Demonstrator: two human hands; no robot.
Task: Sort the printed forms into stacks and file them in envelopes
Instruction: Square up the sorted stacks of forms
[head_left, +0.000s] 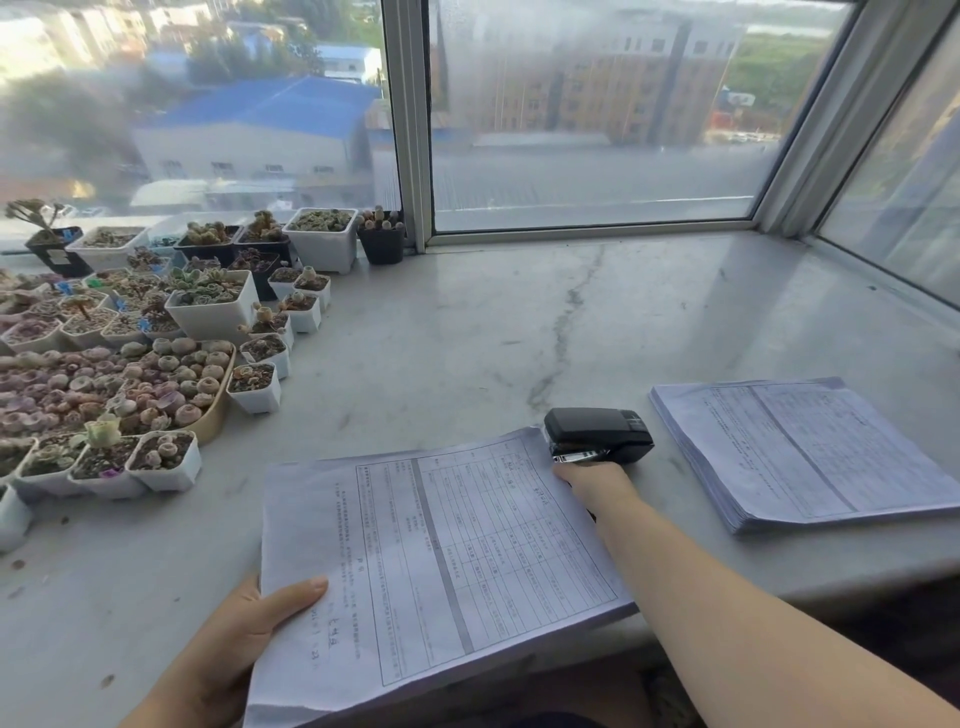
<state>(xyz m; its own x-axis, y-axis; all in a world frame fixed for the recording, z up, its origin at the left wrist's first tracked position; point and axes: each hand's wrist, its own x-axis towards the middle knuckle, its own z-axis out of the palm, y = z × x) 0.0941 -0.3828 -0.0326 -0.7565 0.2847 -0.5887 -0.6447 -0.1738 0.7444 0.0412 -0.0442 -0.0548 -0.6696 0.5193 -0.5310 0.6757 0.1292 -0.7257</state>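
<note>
On the sill, hands (234, 644) grip forms (441, 561), stapler (597, 434)

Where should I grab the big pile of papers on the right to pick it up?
Take the stack of forms by its near long edge, coming from the sill's front. That edge lies along the lip of the marble sill, so fingers can probably slide under and a thumb press on top. It lies flat and thick, so two hands look safer.

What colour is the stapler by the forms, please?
The stapler is black with a silver metal base, seen in the head view.
</note>
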